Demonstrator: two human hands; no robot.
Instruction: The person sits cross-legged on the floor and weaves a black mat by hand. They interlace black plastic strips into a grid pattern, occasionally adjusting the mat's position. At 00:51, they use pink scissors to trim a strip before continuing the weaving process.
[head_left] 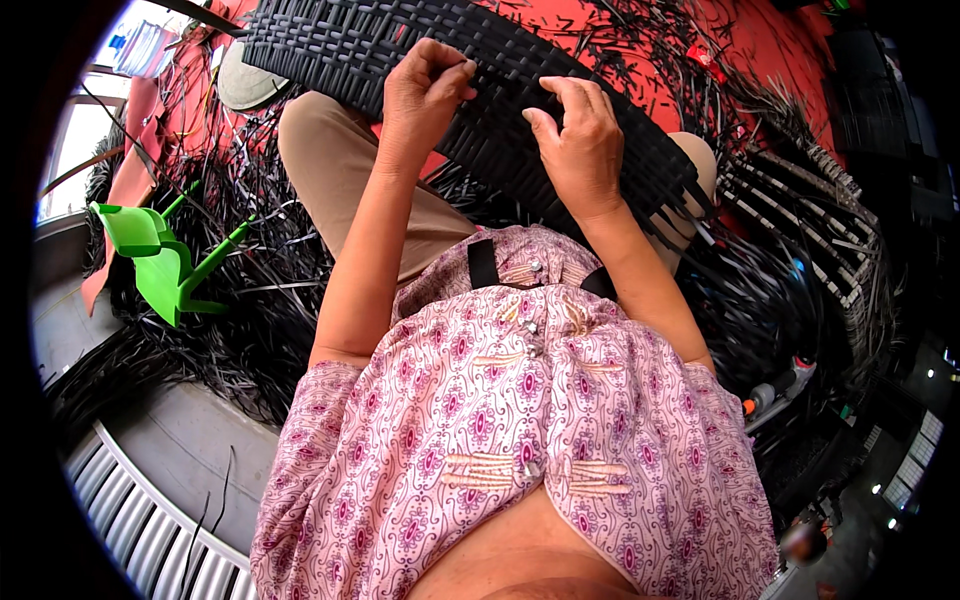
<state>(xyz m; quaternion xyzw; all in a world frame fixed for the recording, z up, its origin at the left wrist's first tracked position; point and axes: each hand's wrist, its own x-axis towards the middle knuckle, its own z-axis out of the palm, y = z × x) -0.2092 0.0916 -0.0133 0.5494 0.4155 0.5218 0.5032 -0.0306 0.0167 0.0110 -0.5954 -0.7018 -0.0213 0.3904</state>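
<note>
A long panel of dark woven plastic strips (330,55) lies slantwise across my lap, from the upper left down to my right knee. Over its middle, my left hand (425,95) is closed with thumb and fingertips pinched together; whatever is between them is too small to make out. To its right, my right hand (585,145) hovers over or rests on the weave, thumb and forefinger apart and nothing visible between them. Loose strip ends stick out at the panel's right end, beside my knee.
Heaps of loose black strips (270,350) cover the red floor covering (790,60) on both sides. A small green plastic chair (165,270) lies at the left. White slats (130,520) show at lower left. An orange-tipped tool (775,393) lies at lower right.
</note>
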